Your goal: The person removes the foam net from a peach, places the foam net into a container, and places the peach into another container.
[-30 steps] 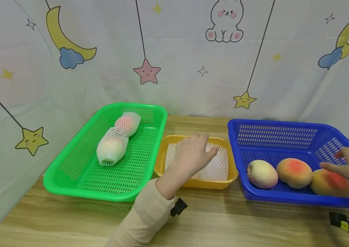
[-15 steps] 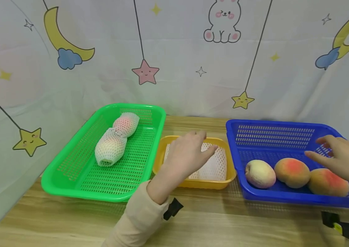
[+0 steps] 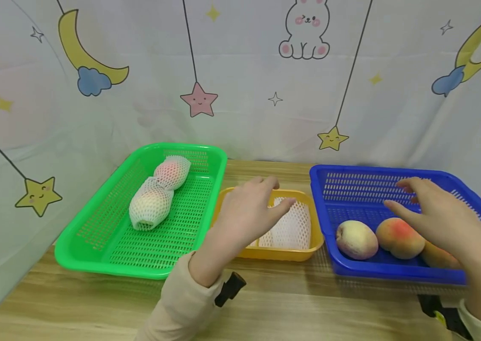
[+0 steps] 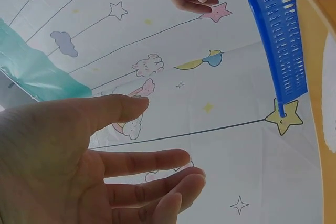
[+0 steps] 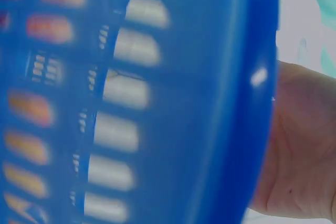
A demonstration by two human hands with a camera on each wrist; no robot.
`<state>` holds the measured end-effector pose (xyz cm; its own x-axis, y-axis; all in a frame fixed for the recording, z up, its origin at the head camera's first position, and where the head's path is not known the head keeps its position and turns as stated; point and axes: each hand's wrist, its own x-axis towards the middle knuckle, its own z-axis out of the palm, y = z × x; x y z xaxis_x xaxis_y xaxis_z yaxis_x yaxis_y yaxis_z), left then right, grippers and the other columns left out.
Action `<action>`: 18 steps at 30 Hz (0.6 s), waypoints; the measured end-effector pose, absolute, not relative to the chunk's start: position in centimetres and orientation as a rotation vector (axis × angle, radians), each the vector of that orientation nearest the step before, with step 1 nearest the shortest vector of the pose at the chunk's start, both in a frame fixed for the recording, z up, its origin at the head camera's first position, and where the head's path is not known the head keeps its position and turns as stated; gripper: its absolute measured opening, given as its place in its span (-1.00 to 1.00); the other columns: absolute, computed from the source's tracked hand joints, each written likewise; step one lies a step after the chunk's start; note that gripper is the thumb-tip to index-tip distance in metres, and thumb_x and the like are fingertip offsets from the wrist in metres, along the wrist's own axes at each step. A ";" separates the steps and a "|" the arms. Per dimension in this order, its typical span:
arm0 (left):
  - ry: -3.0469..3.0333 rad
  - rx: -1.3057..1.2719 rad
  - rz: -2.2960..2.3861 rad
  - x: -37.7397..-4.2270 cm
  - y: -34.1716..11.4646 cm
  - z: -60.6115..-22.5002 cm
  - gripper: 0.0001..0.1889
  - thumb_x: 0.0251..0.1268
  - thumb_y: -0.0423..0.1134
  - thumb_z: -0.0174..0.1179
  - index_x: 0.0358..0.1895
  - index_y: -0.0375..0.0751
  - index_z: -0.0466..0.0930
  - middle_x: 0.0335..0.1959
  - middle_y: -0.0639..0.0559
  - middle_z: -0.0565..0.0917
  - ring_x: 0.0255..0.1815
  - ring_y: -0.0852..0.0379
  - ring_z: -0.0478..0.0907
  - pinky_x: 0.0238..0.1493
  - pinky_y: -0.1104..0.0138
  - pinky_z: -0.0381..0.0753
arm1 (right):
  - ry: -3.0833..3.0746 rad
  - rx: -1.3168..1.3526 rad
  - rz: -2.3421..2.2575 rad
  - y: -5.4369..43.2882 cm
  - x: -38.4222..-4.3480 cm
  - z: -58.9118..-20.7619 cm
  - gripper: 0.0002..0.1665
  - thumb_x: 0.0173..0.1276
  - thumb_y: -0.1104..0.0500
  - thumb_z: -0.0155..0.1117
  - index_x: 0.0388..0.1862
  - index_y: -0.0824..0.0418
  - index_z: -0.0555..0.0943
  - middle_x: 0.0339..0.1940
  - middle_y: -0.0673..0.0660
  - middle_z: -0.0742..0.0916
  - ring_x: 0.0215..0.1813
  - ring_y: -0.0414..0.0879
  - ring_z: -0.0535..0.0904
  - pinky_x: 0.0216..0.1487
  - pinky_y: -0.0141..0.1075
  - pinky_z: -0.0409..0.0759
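My left hand (image 3: 246,208) hovers above the yellow tray (image 3: 296,255), holding nothing; in the left wrist view its fingers are loosely bent and apart. White foam fruit nets (image 3: 292,227) lie in that tray, partly hidden by the hand. Over the blue basket (image 3: 342,270) is my right hand (image 3: 445,220), thumb and fingers spread with nothing between them. Beneath it are a pale peach (image 3: 357,240), a red-topped peach (image 3: 399,239) and another peach (image 3: 438,257), partly covered by the hand. In the right wrist view the basket's wall hides the fingers.
On the left stands a green basket (image 3: 114,271) with two net-wrapped peaches, one nearer (image 3: 151,203) and one farther (image 3: 172,172). All the containers rest on a wooden table (image 3: 287,303). A printed white curtain (image 3: 240,123) hangs behind and at the left.
My right hand has moved left across the blue basket, from its right end to above the peaches. The left hand has shifted slightly left over the yellow tray. The fruit has stayed put.
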<state>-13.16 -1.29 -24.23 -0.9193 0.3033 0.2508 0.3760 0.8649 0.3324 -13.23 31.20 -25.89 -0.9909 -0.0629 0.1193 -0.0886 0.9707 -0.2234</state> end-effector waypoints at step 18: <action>-2.832 -0.563 -0.690 -12.0 -3.0 -22.6 -0.55 0.31 0.18 0.11 0.07 -0.04 0.57 -0.24 0.08 0.67 -0.30 0.14 0.54 -0.36 0.34 0.49 | -2.847 0.216 0.530 23.8 -13.3 -28.1 -0.28 0.42 -0.19 0.05 0.32 0.29 0.34 0.15 0.38 0.59 0.11 0.30 0.53 -0.03 0.21 0.50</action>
